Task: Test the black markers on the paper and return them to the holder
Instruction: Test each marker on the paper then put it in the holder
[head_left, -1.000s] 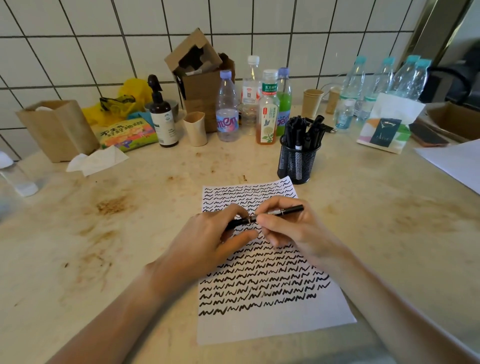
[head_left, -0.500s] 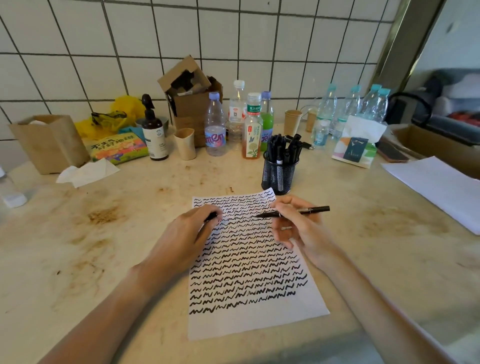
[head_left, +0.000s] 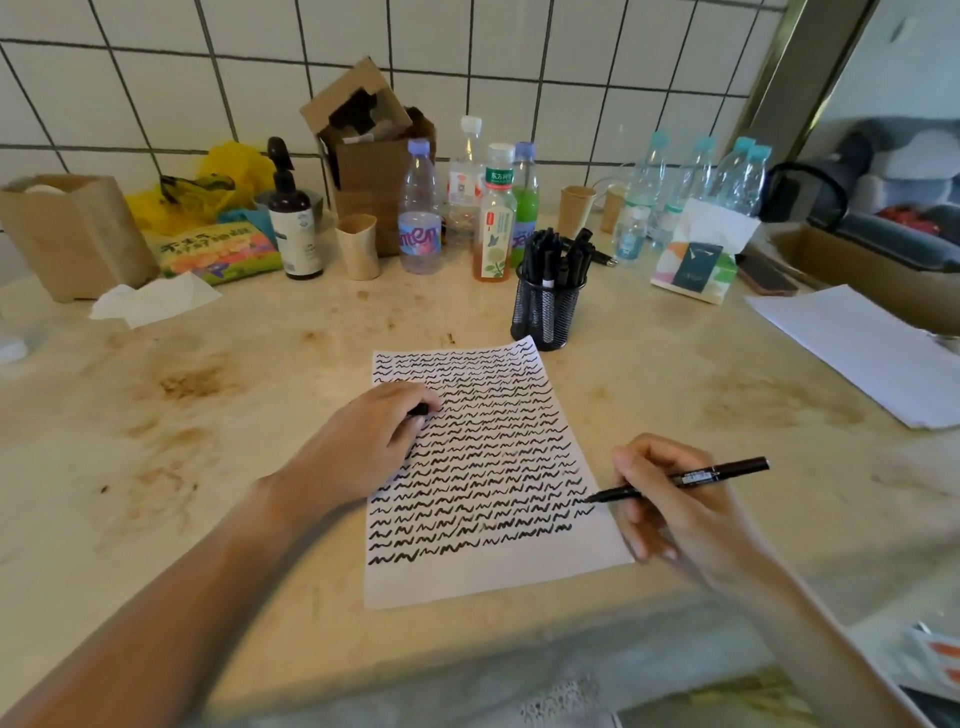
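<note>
I see a paper (head_left: 498, 467) in the middle of the frame, on a stained counter (head_left: 208, 415), full of black wavy lines. My right hand (head_left: 685, 512), at the lower right, pinches a black marker (head_left: 675, 479) between its curled fingers. The marker lies almost flat. Its tip points left and touches the right side of the paper, and its back end points to the right, a little up. It has a white label, too small to read. My left hand (head_left: 363, 447) rests on the left side of the paper with fingers curled round a small black cap (head_left: 418, 410). Above the paper stands a black mesh holder (head_left: 545, 312) full of markers. Behind it one bottle (head_left: 420, 208) reads "mten", as far as I can tell.
</note>
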